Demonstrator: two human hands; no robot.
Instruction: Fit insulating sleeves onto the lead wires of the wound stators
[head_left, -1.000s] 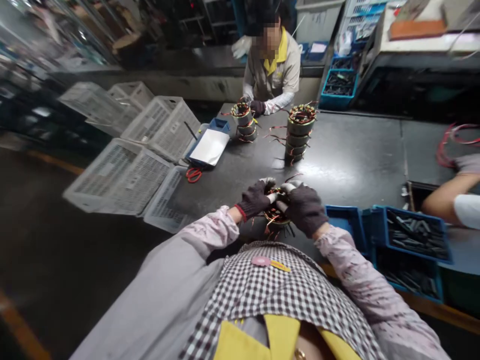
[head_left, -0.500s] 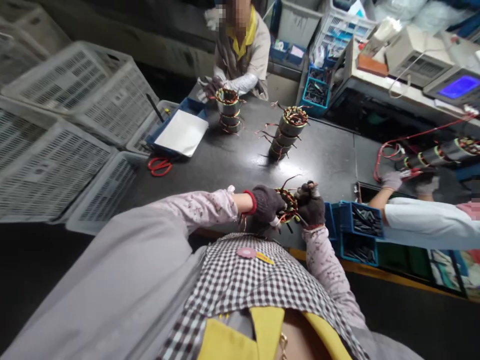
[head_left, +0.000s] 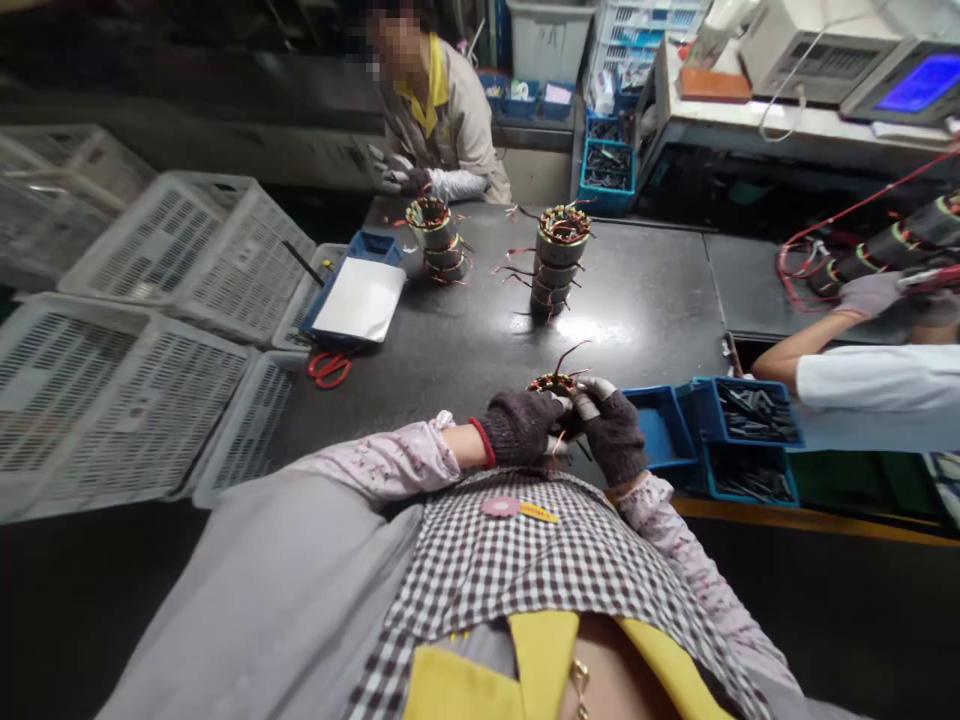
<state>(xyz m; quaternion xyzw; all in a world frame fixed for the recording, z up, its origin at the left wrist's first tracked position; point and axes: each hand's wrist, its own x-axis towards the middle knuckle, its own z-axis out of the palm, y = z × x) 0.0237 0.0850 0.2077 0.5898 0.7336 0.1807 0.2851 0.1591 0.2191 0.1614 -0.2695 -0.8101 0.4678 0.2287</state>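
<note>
A motor stator point(head_left: 553, 383) with copper windings and loose lead wires is at the table's near edge, close to my apron. My left hand point(head_left: 523, 428), in a dark knit glove with bare-looking pale fingertips, is closed around its near left side. At the right rim, my right hand point(head_left: 611, 432), gloved alike with pale-wrapped fingers, is bent closed against the windings. The two hands' fingertips almost meet, and they hide most of the stator's near side. A dark lead sticks up from the far rim. Whether a wire is pinched between the right fingertips is too small to tell.
Stacked stators point(head_left: 556, 262) stand ahead, with another stack point(head_left: 437, 240) near a co-worker point(head_left: 450, 120). Left are red scissors point(head_left: 330, 370), a white sheet point(head_left: 360, 300) and plastic crates point(head_left: 157, 240). Blue bins point(head_left: 757, 412) and another co-worker's arm point(head_left: 874, 375) are at right.
My right hand has come down from its raised pinch onto the stator's rim. The stator now shows less of its open top. The view has shifted; the co-worker at right has moved a hand.
</note>
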